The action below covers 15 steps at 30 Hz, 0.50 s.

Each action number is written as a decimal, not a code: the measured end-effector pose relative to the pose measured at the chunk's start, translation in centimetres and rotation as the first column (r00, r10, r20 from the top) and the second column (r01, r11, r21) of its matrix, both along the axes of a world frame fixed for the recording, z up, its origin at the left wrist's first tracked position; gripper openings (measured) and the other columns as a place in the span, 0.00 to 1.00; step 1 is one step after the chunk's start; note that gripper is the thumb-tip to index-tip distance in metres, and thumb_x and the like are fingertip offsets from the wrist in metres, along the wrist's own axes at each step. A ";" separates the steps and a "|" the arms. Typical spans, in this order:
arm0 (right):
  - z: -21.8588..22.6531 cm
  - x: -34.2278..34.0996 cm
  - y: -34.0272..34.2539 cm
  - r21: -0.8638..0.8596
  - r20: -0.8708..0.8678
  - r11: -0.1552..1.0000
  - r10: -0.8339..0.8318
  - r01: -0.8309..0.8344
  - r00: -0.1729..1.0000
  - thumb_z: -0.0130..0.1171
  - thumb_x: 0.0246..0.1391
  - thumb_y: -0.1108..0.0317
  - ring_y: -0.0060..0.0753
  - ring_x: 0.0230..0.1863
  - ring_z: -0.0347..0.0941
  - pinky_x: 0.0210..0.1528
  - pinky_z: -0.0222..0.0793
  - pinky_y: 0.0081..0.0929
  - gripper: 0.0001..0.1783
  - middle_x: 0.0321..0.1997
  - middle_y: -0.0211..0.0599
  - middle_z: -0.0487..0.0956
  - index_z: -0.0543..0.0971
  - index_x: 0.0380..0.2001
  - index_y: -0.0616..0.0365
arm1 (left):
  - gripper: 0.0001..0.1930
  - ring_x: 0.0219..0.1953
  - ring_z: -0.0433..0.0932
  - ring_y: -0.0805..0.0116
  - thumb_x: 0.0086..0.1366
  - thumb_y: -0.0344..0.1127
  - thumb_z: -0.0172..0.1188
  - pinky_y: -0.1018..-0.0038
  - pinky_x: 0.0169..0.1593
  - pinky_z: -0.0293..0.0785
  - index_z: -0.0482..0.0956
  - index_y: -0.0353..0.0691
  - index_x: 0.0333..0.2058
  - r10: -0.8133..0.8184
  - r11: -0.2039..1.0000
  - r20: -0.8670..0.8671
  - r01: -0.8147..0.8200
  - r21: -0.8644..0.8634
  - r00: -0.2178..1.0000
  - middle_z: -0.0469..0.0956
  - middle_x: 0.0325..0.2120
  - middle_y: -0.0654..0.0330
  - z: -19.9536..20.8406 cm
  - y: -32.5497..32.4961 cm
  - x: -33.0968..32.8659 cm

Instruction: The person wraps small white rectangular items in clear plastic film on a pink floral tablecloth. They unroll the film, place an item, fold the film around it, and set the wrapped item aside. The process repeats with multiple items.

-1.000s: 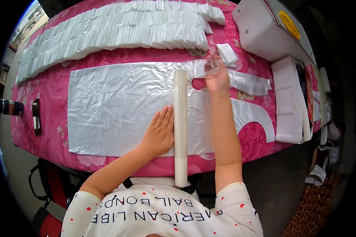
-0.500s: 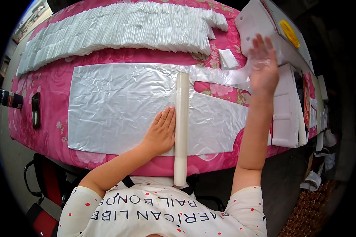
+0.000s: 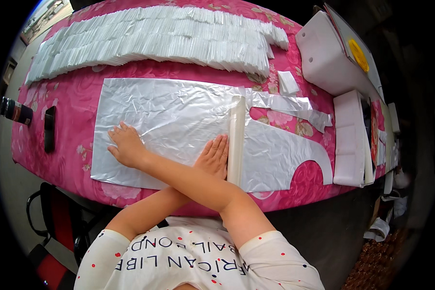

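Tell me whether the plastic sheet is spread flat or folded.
Spread flat: the plastic sheet lies open on the pink table, both palms pressing it.

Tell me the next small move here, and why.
Probably slide the right hand leftward across the silvery sheet. It lies flat on crinkled film, arm crossed over, while the left hand presses the sheet beside the white tube.

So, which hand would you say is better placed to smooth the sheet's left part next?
Probably the right hand: it reaches across the left forearm and lies flat on the left part of the sheet. The left hand lies flat beside the roll, farther away.
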State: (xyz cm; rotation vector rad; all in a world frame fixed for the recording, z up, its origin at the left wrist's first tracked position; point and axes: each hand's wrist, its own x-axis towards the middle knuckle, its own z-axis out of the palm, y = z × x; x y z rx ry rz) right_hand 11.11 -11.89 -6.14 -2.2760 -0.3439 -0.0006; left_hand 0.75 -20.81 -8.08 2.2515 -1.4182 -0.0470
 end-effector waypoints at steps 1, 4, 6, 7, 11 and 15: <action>1.1 -0.7 0.1 0.021 -0.032 0.999 0.040 -0.039 0.999 0.50 0.54 0.58 0.55 0.64 0.52 0.63 0.48 0.43 0.28 0.59 0.52 0.65 0.66 0.54 0.64 | 0.30 0.65 0.47 0.51 0.59 0.36 0.40 0.59 0.66 0.39 0.53 0.23 0.58 0.013 1.000 0.011 -0.013 0.000 1.000 0.50 0.61 0.42 -0.1 0.3 0.0; 4.1 -3.7 -3.1 0.077 -0.039 0.994 0.080 -0.077 0.996 0.53 0.52 0.58 0.56 0.65 0.49 0.64 0.46 0.43 0.29 0.60 0.52 0.63 0.66 0.54 0.63 | 0.31 0.65 0.47 0.50 0.58 0.35 0.41 0.59 0.66 0.40 0.53 0.23 0.58 0.016 0.999 0.005 -0.016 -0.032 1.000 0.50 0.61 0.42 0.3 0.2 0.0; 5.3 -6.3 -5.9 0.150 0.073 0.988 0.036 -0.047 0.997 0.55 0.51 0.60 0.55 0.64 0.52 0.64 0.47 0.43 0.27 0.59 0.49 0.65 0.69 0.52 0.61 | 0.31 0.65 0.47 0.51 0.56 0.32 0.44 0.60 0.66 0.42 0.53 0.24 0.58 0.043 0.996 -0.049 -0.046 -0.071 0.998 0.51 0.61 0.43 1.1 0.8 0.3; 5.4 -7.8 -8.1 0.189 0.118 0.982 -0.036 0.013 0.992 0.56 0.50 0.61 0.54 0.64 0.54 0.64 0.47 0.43 0.25 0.58 0.48 0.67 0.71 0.51 0.60 | 0.30 0.65 0.48 0.51 0.55 0.29 0.45 0.61 0.65 0.44 0.54 0.25 0.58 0.008 0.980 -0.180 -0.043 -0.193 0.984 0.53 0.60 0.43 1.2 0.6 0.4; 7.4 -14.1 -14.9 0.107 0.261 0.965 -0.260 0.240 0.930 0.57 0.47 0.69 0.49 0.60 0.61 0.59 0.58 0.41 0.20 0.53 0.43 0.71 0.74 0.46 0.59 | 0.27 0.62 0.56 0.53 0.53 0.21 0.47 0.65 0.63 0.52 0.60 0.28 0.55 -0.098 0.851 -0.523 -0.201 -0.485 0.847 0.61 0.57 0.47 2.5 1.7 3.7; 5.8 -19.7 -19.2 -0.018 0.184 0.906 -0.412 0.422 0.892 0.56 0.48 0.70 0.48 0.58 0.63 0.58 0.58 0.38 0.19 0.53 0.43 0.72 0.75 0.46 0.60 | 0.19 0.59 0.62 0.61 0.64 0.31 0.42 0.69 0.62 0.55 0.64 0.31 0.53 -0.225 0.716 -0.870 -0.531 -0.453 0.439 0.65 0.54 0.52 4.3 -1.6 7.7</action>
